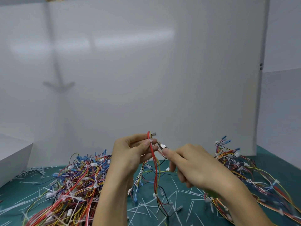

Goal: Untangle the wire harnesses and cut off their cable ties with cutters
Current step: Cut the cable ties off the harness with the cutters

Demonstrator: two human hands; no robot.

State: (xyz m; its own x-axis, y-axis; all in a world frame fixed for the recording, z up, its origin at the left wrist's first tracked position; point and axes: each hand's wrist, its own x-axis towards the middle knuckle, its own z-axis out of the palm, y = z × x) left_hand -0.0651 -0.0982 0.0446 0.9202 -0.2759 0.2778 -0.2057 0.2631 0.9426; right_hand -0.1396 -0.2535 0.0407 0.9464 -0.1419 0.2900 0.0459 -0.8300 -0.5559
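While tangled piles of multicoloured wire harnesses [78, 180] cover your dark green tabletop [19, 191] left and right, your left hand [130, 152] pinches one red-and-yellow wire harness [154, 162] upright at centre, beside its white cable tie [150, 141]. Your right hand [195, 163] is curled round small metal-tipped cutters [161, 146], their tip just right of that tie.

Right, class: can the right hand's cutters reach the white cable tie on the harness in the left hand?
Probably yes: the cutters in the right hand point just beside the cable tie, which the left hand, pinching the harness, leaves bare.
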